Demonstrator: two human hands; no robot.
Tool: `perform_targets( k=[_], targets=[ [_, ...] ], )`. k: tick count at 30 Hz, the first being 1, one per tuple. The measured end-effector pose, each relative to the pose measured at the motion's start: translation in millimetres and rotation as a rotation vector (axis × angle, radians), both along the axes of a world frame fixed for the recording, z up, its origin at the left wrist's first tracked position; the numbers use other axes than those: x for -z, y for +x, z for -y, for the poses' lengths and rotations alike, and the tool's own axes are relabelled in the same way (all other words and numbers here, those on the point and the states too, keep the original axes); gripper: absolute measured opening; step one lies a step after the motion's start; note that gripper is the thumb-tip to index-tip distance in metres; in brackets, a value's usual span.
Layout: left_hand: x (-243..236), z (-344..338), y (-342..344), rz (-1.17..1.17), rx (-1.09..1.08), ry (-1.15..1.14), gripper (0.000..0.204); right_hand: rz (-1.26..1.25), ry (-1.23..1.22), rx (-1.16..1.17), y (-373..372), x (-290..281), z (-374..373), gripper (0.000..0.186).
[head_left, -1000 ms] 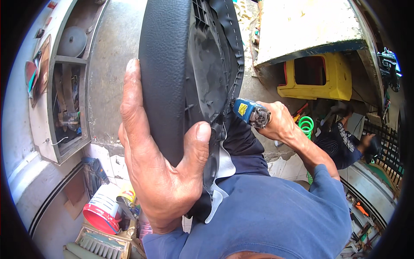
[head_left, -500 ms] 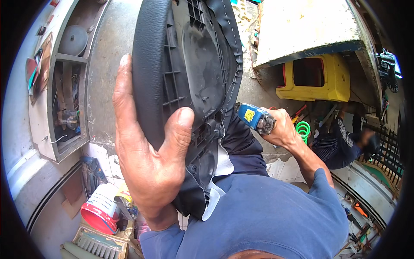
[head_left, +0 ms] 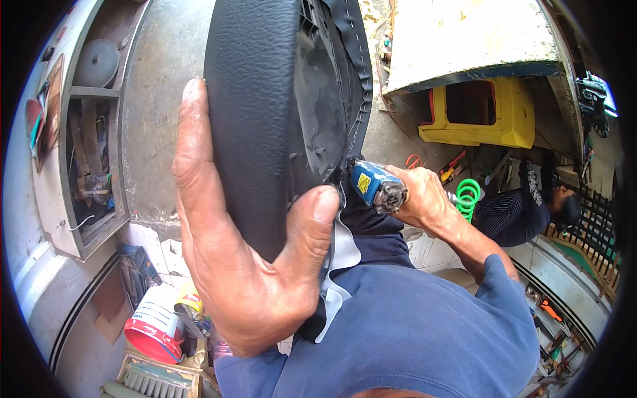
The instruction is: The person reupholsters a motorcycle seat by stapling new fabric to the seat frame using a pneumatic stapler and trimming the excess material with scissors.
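A black seat [head_left: 245,119] stands upright before me, its textured cover facing left and the plastic base right, with a row of staples along the folded rim [head_left: 358,79]. My left hand [head_left: 245,265] grips the seat's lower left, thumb over its edge. My right hand [head_left: 421,199] is closed on a blue pneumatic staple gun [head_left: 375,182] with a yellow label; its nose touches or is very close to the cover's rim. A pale strip of cloth [head_left: 345,245] hangs from the seat's lower part. A green coiled air hose [head_left: 469,196] runs beside my right hand.
Behind stand a white-topped bench [head_left: 468,36] and, under it, a yellow moulded panel [head_left: 504,113]. A crouching co-worker [head_left: 514,215] is at my right. An open cabinet [head_left: 93,166] stands left, a bucket [head_left: 152,325] lower left, scattered tools [head_left: 551,312] lower right.
The seat has turned back since half a second ago, showing more textured cover and less base. The staple gun has shifted slightly left to the rim. The co-worker has shifted posture.
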State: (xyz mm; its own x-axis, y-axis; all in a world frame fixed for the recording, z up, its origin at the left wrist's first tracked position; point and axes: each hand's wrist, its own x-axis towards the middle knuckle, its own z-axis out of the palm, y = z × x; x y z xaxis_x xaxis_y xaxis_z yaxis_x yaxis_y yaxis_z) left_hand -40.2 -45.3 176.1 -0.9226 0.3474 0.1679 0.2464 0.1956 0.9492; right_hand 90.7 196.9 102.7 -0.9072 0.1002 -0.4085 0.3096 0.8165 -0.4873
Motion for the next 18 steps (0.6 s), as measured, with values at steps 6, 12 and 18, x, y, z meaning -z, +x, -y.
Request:
perform_targets(
  k=[6,12,18],
  targets=[
    [0,5,1,-0.049,-0.007,-0.07,0.081,0.192,0.037,-0.015,-20,-7,-3,0.029],
    [2,11,0,-0.039,0.013,-0.109,0.081,0.173,0.074,0.005,-17,-8,5,0.028],
    [-3,8,0,-0.008,0.024,-0.065,0.077,0.192,0.081,0.013,-25,-19,0,0.023]
  ],
)
